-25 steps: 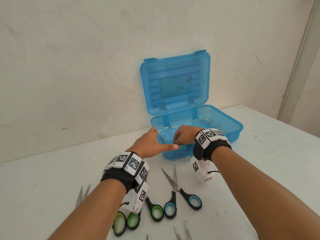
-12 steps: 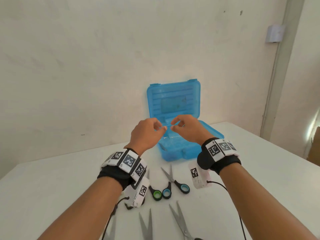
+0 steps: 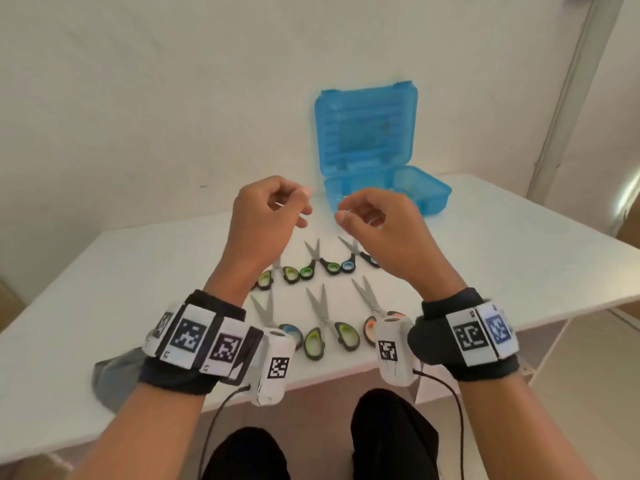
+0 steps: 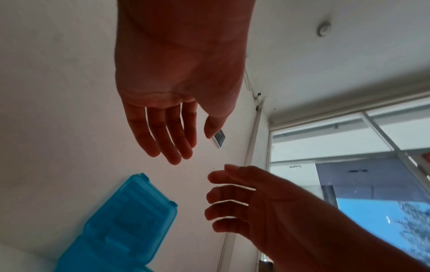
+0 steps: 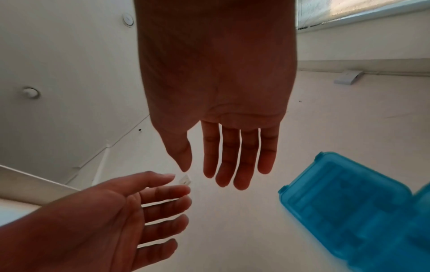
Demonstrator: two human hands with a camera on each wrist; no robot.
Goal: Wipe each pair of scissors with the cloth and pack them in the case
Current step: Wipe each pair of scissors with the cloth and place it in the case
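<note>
While both hands [image 3: 263, 216] [image 3: 377, 220] hover empty, fingers relaxed, scissors [image 3: 322, 313] lie beneath them.

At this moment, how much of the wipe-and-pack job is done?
Done: only the blue case stands open at the back of the table; no scissors are visible in the part of its tray that shows. In hand: nothing; the left hand and right hand hover empty above the table. Left: all the scissors visible lie loose in two rows, and the grey cloth sits untouched at the near left edge.
</note>
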